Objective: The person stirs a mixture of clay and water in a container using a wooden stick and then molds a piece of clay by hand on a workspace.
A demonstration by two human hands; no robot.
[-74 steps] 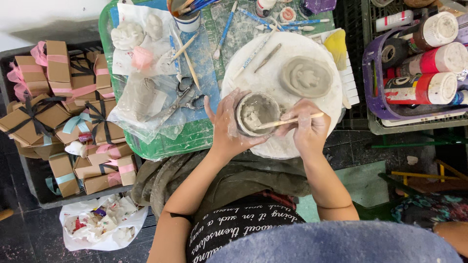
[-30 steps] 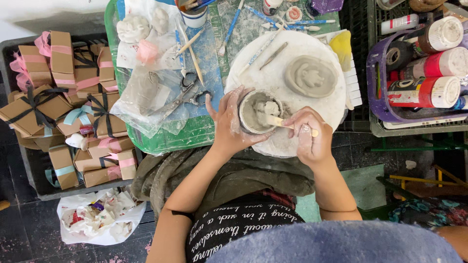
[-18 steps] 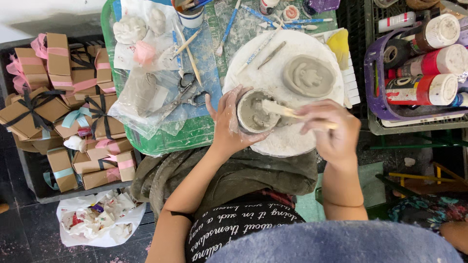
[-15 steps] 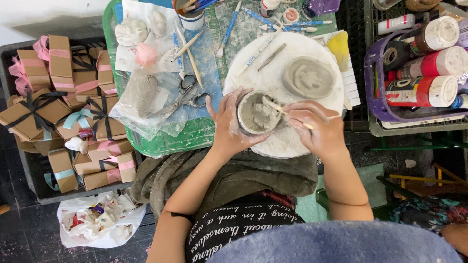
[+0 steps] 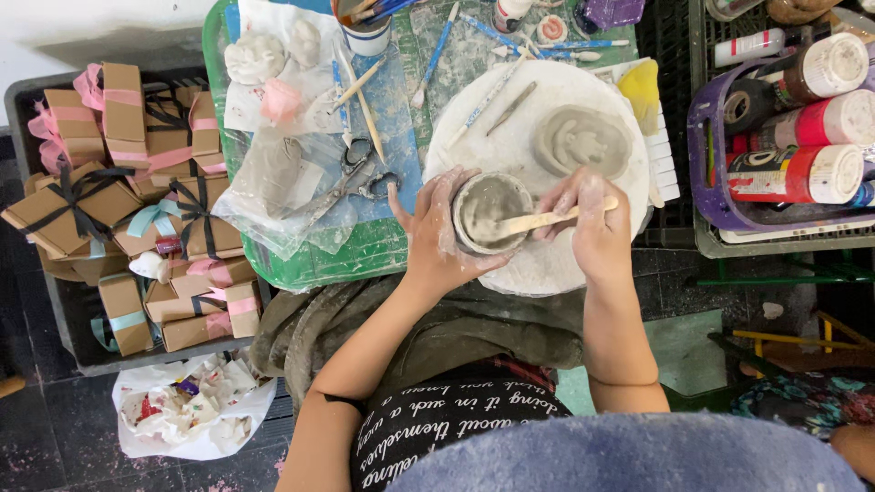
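**Stick back inside the clay cup**

My left hand (image 5: 444, 239) wraps the small round grey clay cup (image 5: 490, 211), its fingers (image 5: 436, 187) curled against the outer wall and gripping it in place on the round white board (image 5: 547, 264). My right hand (image 5: 591, 221) pinches the flat pale wooden stick (image 5: 540, 221), fingers closed around its far end. The change is in that stick: half a second ago its tip rode up at the cup's far rim with my hand lifted away to the right; now it lies nearly level across the mouth, the tip down on the inner wall, and my hand has drawn in just beside the cup. To me that reads as another smoothing stroke on the inside, with the shaping of the wall not yet finished. The cup itself has barely shifted; it sits at the near edge of the board, close to my lap. The flattened grey clay disc (image 5: 583, 141) lies apart on the board's far side, untouched, and the metal scissors (image 5: 351, 178) rest on the green surface (image 5: 365, 255) to my left.
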